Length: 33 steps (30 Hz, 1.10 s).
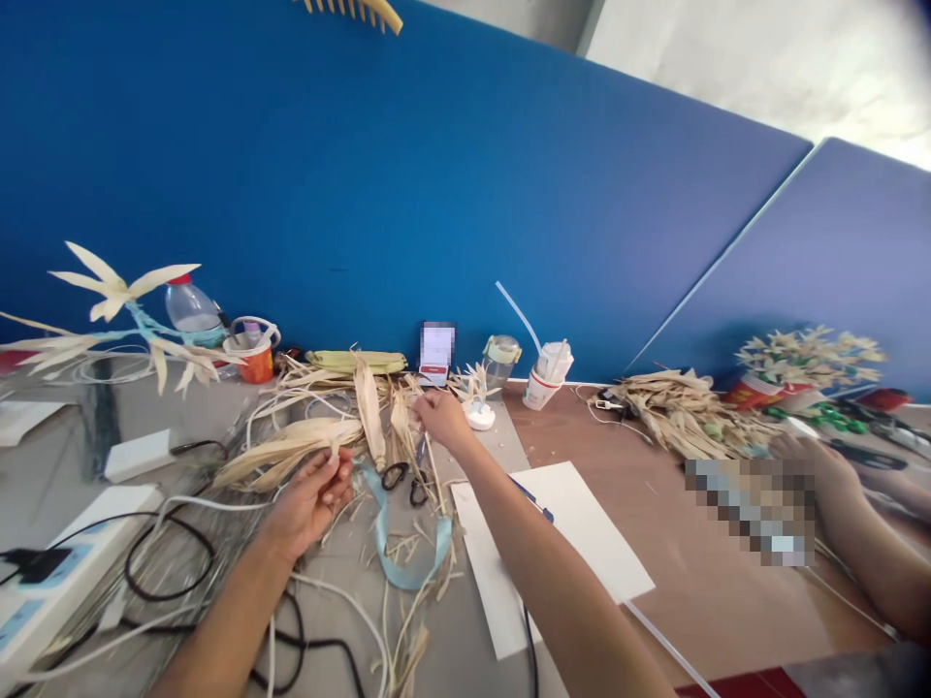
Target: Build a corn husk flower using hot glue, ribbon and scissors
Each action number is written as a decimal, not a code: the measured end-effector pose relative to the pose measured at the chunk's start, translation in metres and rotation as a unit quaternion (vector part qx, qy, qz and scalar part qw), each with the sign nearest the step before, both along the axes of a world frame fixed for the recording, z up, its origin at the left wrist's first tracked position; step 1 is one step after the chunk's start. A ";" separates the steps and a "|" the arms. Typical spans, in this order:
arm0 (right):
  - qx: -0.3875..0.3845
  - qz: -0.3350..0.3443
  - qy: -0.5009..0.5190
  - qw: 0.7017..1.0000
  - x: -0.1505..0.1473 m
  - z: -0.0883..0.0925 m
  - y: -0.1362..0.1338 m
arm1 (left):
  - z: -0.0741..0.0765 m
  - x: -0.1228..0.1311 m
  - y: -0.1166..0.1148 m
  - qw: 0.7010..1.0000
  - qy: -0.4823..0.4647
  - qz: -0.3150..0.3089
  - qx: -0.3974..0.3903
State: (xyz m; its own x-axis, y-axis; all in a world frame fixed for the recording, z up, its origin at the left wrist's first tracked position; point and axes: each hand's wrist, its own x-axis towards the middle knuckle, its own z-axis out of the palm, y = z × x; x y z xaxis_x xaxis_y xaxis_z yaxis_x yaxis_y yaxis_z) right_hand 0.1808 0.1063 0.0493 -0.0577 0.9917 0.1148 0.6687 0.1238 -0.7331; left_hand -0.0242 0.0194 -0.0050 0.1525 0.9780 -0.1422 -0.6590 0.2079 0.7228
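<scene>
My left hand is closed, pinching a small pale strip of corn husk between thumb and fingertips. Just behind it lies a bundle of dried husks. My right hand reaches farther out, with its fingers curled over husk pieces in front of the phone; whatever they grip is hidden. Between the two hands a tall dried husk stands near scissors with black handles. A light blue ribbon curves across the table nearer to me.
Cables and a power strip cover the left side, below a husk flower. White paper lies under my right forearm. Cups and a jar stand at the back. At right, another person's hand is near a husk pile.
</scene>
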 end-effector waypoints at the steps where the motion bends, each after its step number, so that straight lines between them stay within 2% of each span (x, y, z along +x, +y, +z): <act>1: -0.005 0.002 -0.005 1.000 -0.001 -0.001 0.002 | 0.000 0.000 0.000 1.000 -0.001 0.001 -0.002; 6: -0.042 0.000 -0.045 0.998 -0.005 -0.013 0.014 | 0.000 -0.002 0.000 1.000 0.000 0.018 -0.016; 11: -0.103 -0.014 -0.079 0.991 -0.017 -0.036 0.019 | 0.000 -0.003 0.001 0.999 0.005 0.024 -0.028; 15: -0.102 -0.036 -0.059 0.992 -0.028 -0.047 0.020 | 0.000 -0.004 0.002 0.999 0.010 0.030 -0.038; 17: -0.089 -0.050 -0.031 0.994 -0.029 -0.043 0.020 | 0.001 -0.004 0.002 0.999 0.009 0.034 -0.037; 20: -0.070 -0.059 0.025 0.995 -0.024 -0.028 0.018 | 0.002 -0.003 0.002 0.999 0.004 0.034 -0.037; 24: -0.057 -0.037 0.109 0.992 -0.019 -0.006 0.003 | 0.003 -0.001 0.002 0.998 0.001 0.040 -0.042; 26: -0.076 -0.012 0.193 0.978 -0.021 0.000 -0.009 | 0.004 0.000 0.001 0.998 0.005 0.044 -0.042; 28: -0.112 0.007 0.316 0.942 -0.024 0.002 -0.019 | 0.005 0.000 0.001 0.998 0.008 0.043 -0.039; 30: -0.135 0.004 0.393 0.909 -0.025 0.002 -0.023 | 0.005 0.000 0.000 0.999 0.003 0.038 -0.031; 33: -0.130 -0.014 0.385 0.914 -0.021 0.000 -0.018 | 0.005 -0.002 0.001 0.999 -0.008 0.035 -0.019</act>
